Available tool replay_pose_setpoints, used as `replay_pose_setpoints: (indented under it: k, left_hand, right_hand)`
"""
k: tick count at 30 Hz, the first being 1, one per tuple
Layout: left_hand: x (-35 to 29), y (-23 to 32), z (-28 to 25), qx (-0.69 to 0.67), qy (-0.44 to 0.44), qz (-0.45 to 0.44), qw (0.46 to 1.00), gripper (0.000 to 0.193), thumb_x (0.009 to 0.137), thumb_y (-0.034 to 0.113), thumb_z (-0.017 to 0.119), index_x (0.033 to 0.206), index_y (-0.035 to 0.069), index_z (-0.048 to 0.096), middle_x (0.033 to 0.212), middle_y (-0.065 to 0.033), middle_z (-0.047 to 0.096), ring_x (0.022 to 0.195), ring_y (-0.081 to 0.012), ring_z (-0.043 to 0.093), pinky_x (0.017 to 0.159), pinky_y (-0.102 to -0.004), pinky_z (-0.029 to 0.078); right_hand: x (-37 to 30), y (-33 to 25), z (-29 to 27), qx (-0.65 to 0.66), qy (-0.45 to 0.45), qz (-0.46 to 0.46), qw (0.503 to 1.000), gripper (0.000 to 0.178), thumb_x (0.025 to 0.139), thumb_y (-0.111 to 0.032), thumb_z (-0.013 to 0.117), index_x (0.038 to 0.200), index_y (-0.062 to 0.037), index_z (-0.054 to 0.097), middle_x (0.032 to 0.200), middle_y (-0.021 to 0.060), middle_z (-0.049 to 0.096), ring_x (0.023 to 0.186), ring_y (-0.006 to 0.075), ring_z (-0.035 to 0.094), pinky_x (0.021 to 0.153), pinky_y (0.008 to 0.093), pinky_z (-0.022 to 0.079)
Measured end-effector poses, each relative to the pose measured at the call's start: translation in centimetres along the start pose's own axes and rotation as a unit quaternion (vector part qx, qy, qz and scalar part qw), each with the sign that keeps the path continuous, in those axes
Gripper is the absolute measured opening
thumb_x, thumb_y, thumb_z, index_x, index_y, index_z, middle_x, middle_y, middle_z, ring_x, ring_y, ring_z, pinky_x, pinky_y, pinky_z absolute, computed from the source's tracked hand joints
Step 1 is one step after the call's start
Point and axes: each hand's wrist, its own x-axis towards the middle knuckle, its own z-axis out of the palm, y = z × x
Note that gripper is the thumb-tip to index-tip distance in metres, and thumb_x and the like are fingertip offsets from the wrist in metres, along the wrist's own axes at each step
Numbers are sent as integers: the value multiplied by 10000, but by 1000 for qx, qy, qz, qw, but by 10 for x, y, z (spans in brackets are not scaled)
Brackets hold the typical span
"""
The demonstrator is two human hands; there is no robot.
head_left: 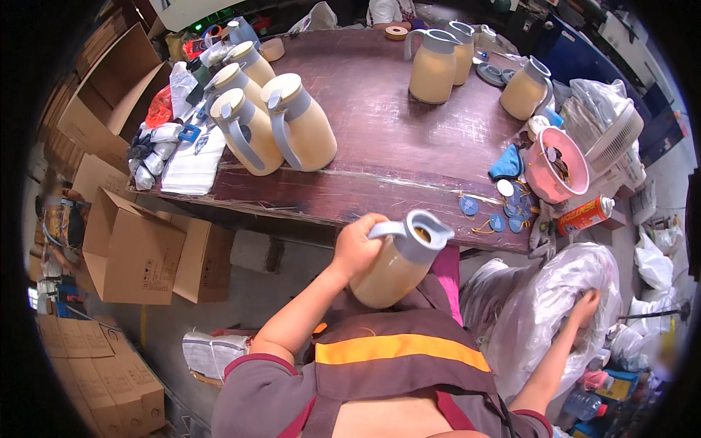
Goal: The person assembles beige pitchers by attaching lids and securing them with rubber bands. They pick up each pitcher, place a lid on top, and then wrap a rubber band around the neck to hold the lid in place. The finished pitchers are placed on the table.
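My left hand (359, 244) is closed round the grey handle of a beige thermal jug (391, 274), which tilts over my lap. Its top is open, with no lid on. On my right, my right hand (584, 308) is sunk into a big clear plastic bag (540, 292), its fingers closed on the film. Several lidded beige jugs (310, 131) stand at the left of the table (365, 146). Farther right are more jugs (434, 69) without lids, with grey lids (494, 74) lying beside them.
Blue round tags (517, 204) with yellow strings lie by a pink basin (556, 164). A red spray can (586, 214) and a fan (613, 139) are at the right. White sheets (191, 164) lie on the table's left end. Cardboard boxes (135, 248) stand left of me.
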Motion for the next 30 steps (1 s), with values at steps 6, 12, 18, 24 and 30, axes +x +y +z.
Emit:
replay_pose_setpoints:
  k: [6, 12, 18, 24, 30]
  left_hand:
    - [-14, 5, 16, 67, -75, -18, 995, 275, 763, 121, 546, 1017, 88, 646, 920, -162, 670, 873, -325, 652, 744, -381, 497]
    - [-2, -4, 31, 87, -105, -6, 991, 301, 765, 133, 551, 1050, 100, 643, 944, -148, 677, 904, -313, 656, 784, -376, 502]
    - [-4, -7, 36, 107, -119, 22, 987, 285, 775, 145, 543, 1046, 112, 624, 935, -162, 668, 895, -358, 635, 758, -431, 491]
    - [1, -22, 26, 82, -105, 21, 991, 286, 773, 182, 579, 1049, 117, 621, 928, -158, 670, 882, -351, 640, 743, -417, 496]
    - [4, -30, 16, 70, -114, 27, 991, 286, 765, 175, 591, 1043, 122, 627, 922, -146, 675, 872, -330, 649, 746, -406, 498]
  right_hand:
    - [-83, 74, -6, -136, -171, 218, 951, 465, 929, -274, 510, 1297, 10, 493, 1287, 216, 544, 1162, 343, 536, 980, 378, 406]
    - [-103, 78, -3, -165, -179, 246, 938, 498, 918, -310, 519, 1316, -14, 473, 1291, 187, 539, 1139, 318, 549, 937, 369, 431]
    - [-100, 68, -2, -195, -176, 273, 925, 532, 907, -345, 528, 1336, -39, 453, 1296, 158, 535, 1116, 293, 562, 893, 359, 456]
    - [-89, 55, -3, -189, -171, 284, 924, 568, 896, -381, 537, 1355, -63, 433, 1300, 130, 530, 1093, 268, 575, 850, 349, 481]
    - [-74, 47, -29, -120, -125, 322, 931, 604, 885, -416, 546, 1374, -87, 414, 1305, 101, 525, 1070, 243, 588, 807, 340, 506]
